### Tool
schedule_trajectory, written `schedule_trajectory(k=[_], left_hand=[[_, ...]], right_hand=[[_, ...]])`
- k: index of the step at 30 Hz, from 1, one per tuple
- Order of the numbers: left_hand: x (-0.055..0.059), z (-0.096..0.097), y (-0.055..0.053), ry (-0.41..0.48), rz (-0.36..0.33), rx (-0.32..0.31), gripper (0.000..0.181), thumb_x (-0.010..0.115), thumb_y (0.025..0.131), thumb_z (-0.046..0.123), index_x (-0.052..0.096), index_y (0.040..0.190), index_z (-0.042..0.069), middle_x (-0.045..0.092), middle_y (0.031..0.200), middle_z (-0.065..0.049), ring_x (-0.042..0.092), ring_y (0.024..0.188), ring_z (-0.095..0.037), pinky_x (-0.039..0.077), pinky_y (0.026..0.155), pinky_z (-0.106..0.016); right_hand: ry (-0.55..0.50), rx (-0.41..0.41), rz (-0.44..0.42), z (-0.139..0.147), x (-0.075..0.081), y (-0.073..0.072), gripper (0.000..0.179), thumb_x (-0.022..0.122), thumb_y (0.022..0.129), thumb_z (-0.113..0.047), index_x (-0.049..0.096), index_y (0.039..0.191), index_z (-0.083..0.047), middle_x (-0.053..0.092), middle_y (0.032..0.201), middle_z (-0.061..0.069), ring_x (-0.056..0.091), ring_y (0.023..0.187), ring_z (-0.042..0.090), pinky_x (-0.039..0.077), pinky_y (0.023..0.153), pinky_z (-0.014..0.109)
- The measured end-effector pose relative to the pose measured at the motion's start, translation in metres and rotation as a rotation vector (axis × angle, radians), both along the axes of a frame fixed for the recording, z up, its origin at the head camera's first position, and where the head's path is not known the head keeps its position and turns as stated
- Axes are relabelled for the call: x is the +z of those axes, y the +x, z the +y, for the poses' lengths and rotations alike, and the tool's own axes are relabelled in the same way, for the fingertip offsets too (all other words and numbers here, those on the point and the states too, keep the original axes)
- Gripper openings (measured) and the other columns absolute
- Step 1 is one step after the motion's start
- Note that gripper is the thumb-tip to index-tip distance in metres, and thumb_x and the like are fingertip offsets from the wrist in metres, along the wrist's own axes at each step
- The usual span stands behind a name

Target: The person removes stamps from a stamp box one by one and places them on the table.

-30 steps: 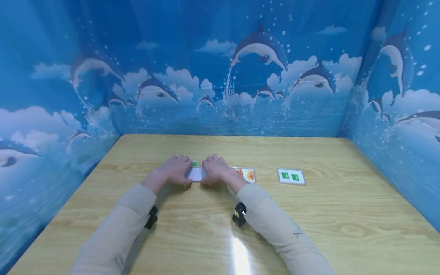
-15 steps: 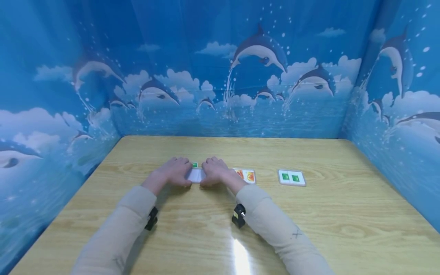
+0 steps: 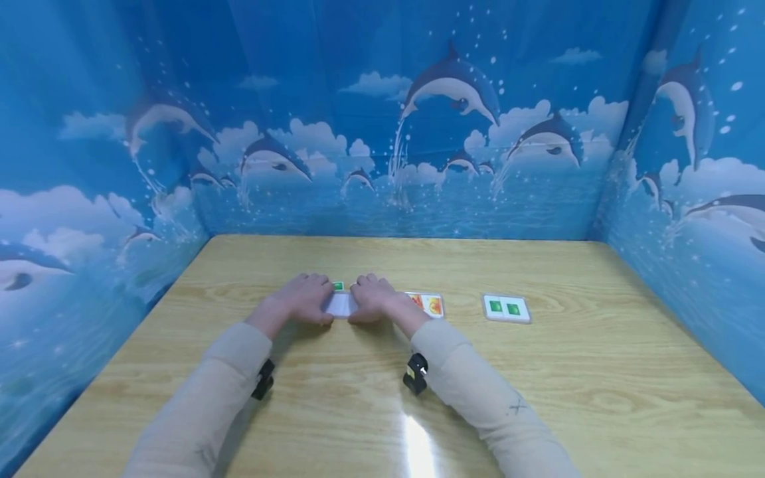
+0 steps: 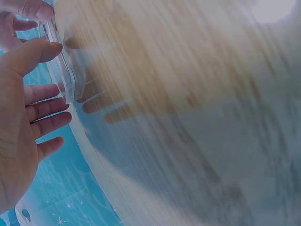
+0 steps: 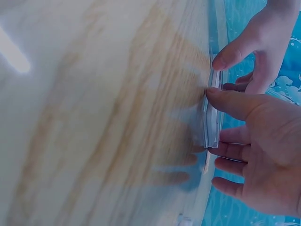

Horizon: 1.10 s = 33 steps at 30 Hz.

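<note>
A flat white card in a clear plastic case (image 3: 340,305) lies near the middle of the table, seen between the two hands. My left hand (image 3: 303,297) holds its left end, with the thumb at the near edge and fingertips at the far edge. On the other end, my right hand (image 3: 373,299) grips it the same way. From the side, the left wrist view shows the clear case (image 4: 61,61) as thin layers pinched by thumbs and fingers. In the right wrist view, the case (image 5: 213,113) stays between the right thumb and fingers. Both palms hide much of it.
Just behind the hands a small green-pictured card (image 3: 338,285) peeks out. A card with orange pictures (image 3: 434,306) sits right of the right hand, partly covered by it. Farther right lies a clear-edged card with two green pictures (image 3: 507,309). Dolphin-printed curtains (image 3: 382,133) enclose the wooden table (image 3: 597,372).
</note>
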<state>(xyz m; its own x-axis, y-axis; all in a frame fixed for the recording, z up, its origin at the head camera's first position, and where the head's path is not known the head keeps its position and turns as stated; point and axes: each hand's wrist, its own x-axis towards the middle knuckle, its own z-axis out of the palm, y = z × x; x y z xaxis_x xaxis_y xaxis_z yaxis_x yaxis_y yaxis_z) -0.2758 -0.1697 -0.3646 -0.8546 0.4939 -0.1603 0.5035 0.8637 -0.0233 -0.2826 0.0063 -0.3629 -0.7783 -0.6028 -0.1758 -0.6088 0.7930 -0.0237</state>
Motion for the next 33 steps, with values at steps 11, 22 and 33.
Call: schedule_trajectory(k=[11, 22, 33], left_hand=[[0.0015, 0.0029, 0.0003, 0.003, 0.01, -0.014, 0.059, 0.064, 0.076, 0.046, 0.056, 0.117, 0.006, 0.053, 0.107, -0.007, 0.049, 0.093, -0.021, 0.04, 0.088, -0.042], [0.003, 0.0038, 0.0014, -0.009, 0.004, -0.018, 0.059, 0.062, 0.078, 0.047, 0.055, 0.12, 0.005, 0.052, 0.111, -0.009, 0.048, 0.098, -0.023, 0.038, 0.09, -0.044], [0.0048, 0.0014, 0.0026, 0.002, 0.026, -0.032, 0.064, 0.059, 0.08, 0.05, 0.052, 0.123, 0.004, 0.053, 0.112, -0.01, 0.048, 0.098, -0.023, 0.038, 0.09, -0.044]], right_hand=[[0.001, 0.014, 0.021, 0.0027, -0.0012, -0.001, 0.063, 0.064, 0.082, -0.047, 0.05, 0.129, -0.007, 0.051, 0.119, 0.007, 0.044, 0.105, 0.019, 0.039, 0.088, 0.033], [0.004, 0.011, 0.01, 0.0045, -0.0001, 0.0006, 0.065, 0.063, 0.083, -0.046, 0.048, 0.132, -0.006, 0.05, 0.122, 0.008, 0.043, 0.105, 0.019, 0.039, 0.088, 0.033], [0.0, 0.031, 0.029, 0.0068, 0.0012, 0.0012, 0.076, 0.062, 0.08, -0.053, 0.042, 0.136, -0.006, 0.047, 0.125, 0.009, 0.042, 0.107, 0.02, 0.038, 0.088, 0.033]])
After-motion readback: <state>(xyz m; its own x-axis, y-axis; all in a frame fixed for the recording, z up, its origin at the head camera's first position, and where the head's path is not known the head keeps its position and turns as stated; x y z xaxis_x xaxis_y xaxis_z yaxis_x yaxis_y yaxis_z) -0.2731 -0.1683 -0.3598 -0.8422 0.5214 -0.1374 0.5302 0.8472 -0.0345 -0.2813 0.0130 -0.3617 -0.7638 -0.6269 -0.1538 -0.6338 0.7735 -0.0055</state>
